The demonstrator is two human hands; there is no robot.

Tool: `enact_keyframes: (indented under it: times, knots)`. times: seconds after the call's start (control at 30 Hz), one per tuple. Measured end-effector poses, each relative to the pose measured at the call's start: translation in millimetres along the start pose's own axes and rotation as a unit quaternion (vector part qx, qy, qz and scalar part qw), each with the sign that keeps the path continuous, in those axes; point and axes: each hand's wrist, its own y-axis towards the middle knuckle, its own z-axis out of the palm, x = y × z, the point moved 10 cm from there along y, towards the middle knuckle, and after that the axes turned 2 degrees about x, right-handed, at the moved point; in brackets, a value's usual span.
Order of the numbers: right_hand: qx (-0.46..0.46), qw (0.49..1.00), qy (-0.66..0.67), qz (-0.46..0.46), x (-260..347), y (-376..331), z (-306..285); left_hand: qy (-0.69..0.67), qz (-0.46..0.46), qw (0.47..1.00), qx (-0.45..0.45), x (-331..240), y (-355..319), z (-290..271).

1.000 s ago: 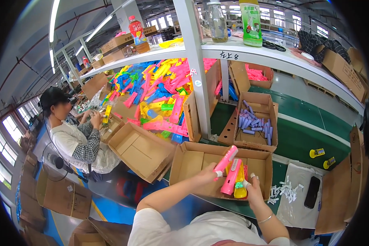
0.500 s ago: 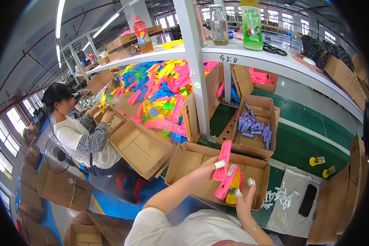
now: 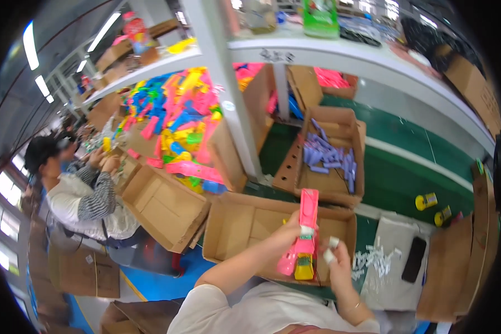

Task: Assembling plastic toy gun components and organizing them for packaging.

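My left hand (image 3: 288, 234) grips a pink and yellow plastic toy (image 3: 308, 209), held upright above an open cardboard box (image 3: 228, 225). A yellow block with a green face (image 3: 304, 266) sits at the toy's lower end. White wraps cover fingertips on both hands. My right hand (image 3: 341, 266) is just to the right of the toy, apart from it. Its thumb and forefinger are a little separated, with nothing visible between them, though motion blurs them slightly. Small white pieces (image 3: 379, 260) lie scattered on a pale sheet to the right of this hand.
A box of purple cylinders (image 3: 325, 153) stands beyond the hands. A dark phone (image 3: 414, 260) rests on the pale sheet (image 3: 392, 289). Two yellow parts (image 3: 426, 201) lie farther right. A shelf post (image 3: 228, 94) rises ahead, beside colourful plastic parts (image 3: 186, 117). Another person (image 3: 89, 195) works at left.
My right hand has come away from the toy. The toy has turned in my left hand and stands more upright. The whole view has swung, shifting the surroundings left and up.
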Motion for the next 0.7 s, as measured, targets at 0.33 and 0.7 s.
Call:
enact_keyframes:
  times: [0.33, 0.7]
  knots:
    - [0.031, 0.859, -0.486, -0.158, 103.3, 77.6, 44.6, 0.230, 0.124, 0.965, 0.019, -14.9, 2.6, 11.0]
    - [0.078, 0.902, -0.374, -0.200, 44.4, 73.6, 56.4, 0.133, 0.138, 0.979, -0.073, 7.6, 10.7, -38.2]
